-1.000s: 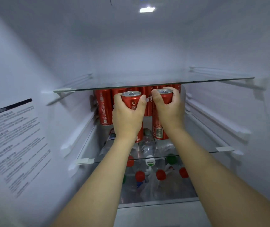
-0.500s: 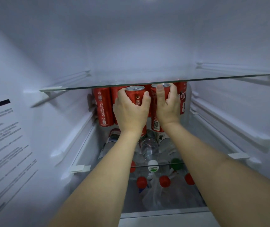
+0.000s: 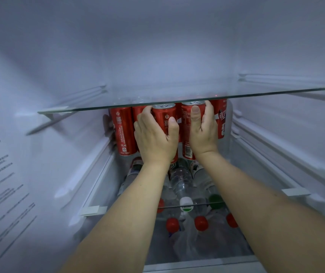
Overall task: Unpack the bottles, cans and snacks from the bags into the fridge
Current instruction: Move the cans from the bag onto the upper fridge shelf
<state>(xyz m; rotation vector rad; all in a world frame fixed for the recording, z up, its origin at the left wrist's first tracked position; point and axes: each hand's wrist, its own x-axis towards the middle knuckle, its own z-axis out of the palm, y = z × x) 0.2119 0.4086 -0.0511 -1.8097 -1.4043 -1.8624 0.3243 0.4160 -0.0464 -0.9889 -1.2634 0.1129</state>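
Both my arms reach deep into the fridge, under the upper glass shelf. My left hand grips an upright red cola can. My right hand grips a second red can right beside it. Both cans stand close in front of a back row of red cans, one at the left and one at the right. I cannot tell whether the held cans rest on the middle glass shelf or hang just above it.
Clear water bottles lie on the middle shelf below the cans, caps toward me. More bottles with red caps lie on the level beneath. White side walls with shelf rails close in on both sides; a printed label covers the left wall.
Both hands have pushed their cans further back under the upper shelf, up to the rear row of cans. The view has moved in closer.
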